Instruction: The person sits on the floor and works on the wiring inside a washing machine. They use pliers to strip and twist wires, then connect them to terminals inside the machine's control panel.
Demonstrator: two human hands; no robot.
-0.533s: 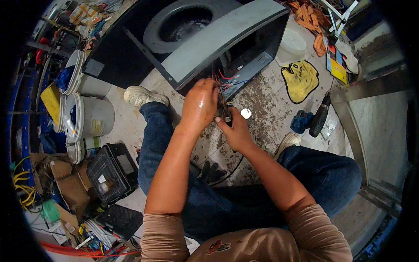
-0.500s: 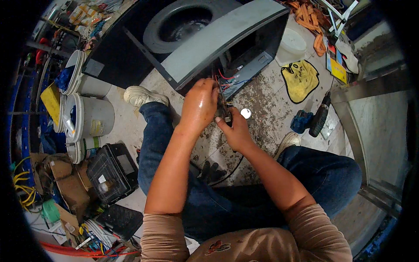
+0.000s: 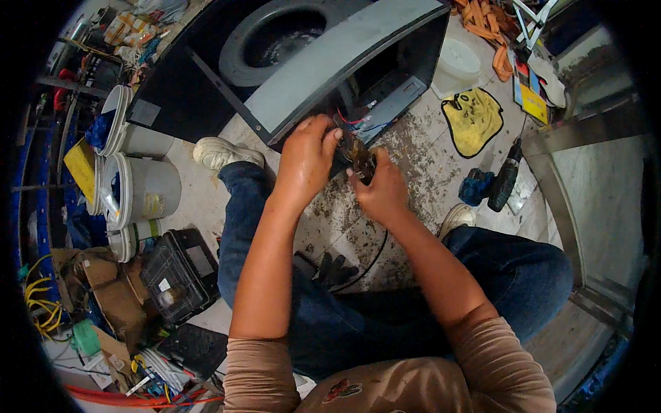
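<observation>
I hold a small, dark, dirty component (image 3: 359, 157) in front of the open end of a dark housing with a pale curved top (image 3: 337, 51). My left hand (image 3: 308, 157) is closed on the component's upper left, with its fingers near the housing's lower edge. My right hand (image 3: 381, 189) grips the component's lower right with thumb and fingers. Red and blue wires (image 3: 351, 120) show inside the opening just beyond my fingers. A black cable (image 3: 379, 256) curves across the dirty floor below my right hand.
White buckets (image 3: 151, 189) and a black case (image 3: 179, 279) stand at the left. At the right are a yellow cloth (image 3: 471, 120), a drill (image 3: 504, 179), orange straps (image 3: 485, 31) and a metal frame (image 3: 564, 199). A dark glove (image 3: 334, 272) lies between my legs.
Both hands have shifted slightly upward, my right one also rightward, and the component between them has turned, showing more of its brownish, grimy face.
</observation>
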